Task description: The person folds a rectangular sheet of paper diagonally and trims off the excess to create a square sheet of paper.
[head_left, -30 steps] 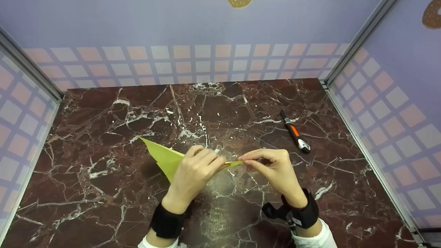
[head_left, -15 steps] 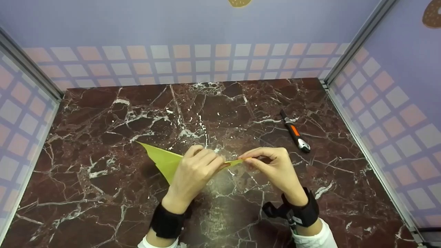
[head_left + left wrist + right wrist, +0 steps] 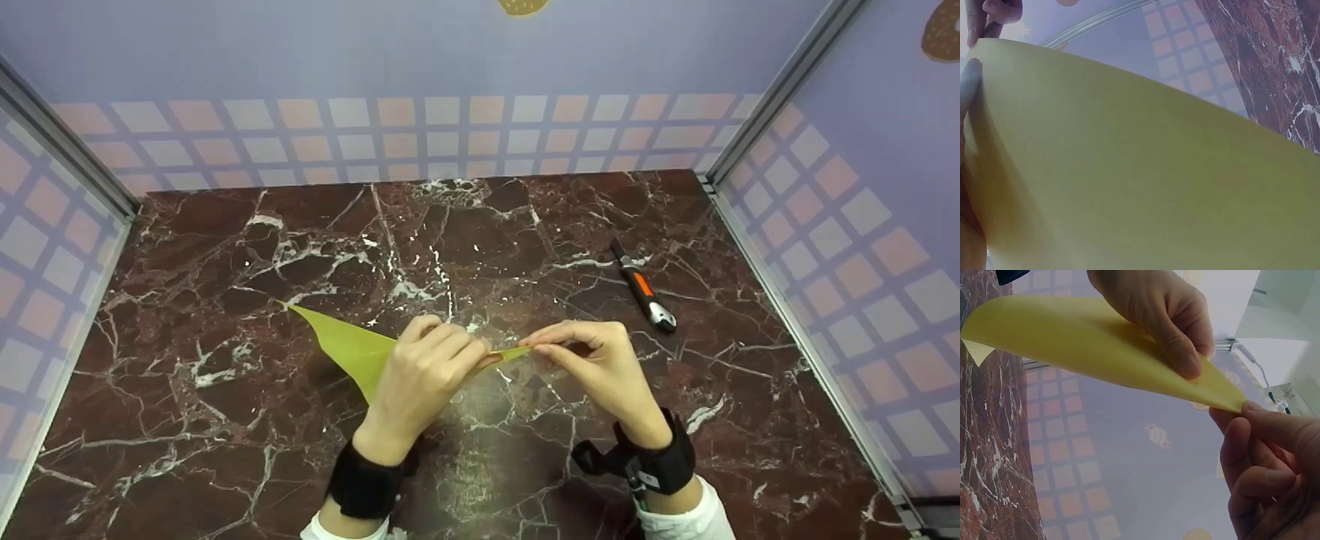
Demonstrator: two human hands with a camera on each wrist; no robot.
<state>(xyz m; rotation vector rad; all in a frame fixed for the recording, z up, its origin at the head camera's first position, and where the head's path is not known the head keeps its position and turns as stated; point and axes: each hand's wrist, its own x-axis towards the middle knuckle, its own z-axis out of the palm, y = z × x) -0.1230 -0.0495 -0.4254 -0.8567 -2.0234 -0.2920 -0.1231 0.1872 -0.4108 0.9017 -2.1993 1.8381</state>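
Above the table point(image 3: 225, 465), the paper point(image 3: 349, 349) is stretched between the two hands. The left hand point(image 3: 427, 371) grips it partway along, thumb laid against its face, and the broad end spreads out past that hand's left side. The right hand point(image 3: 592, 364) pinches the narrow tip between thumb and finger, near the left hand. Beyond the right hand, the knife point(image 3: 642, 286) lies on the table.

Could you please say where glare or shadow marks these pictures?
Head view: a pale glare streak on the tabletop, lower middle; left wrist view: the yellow paper, shadowed near its left edge; right wrist view: washed-out brightness at upper right.
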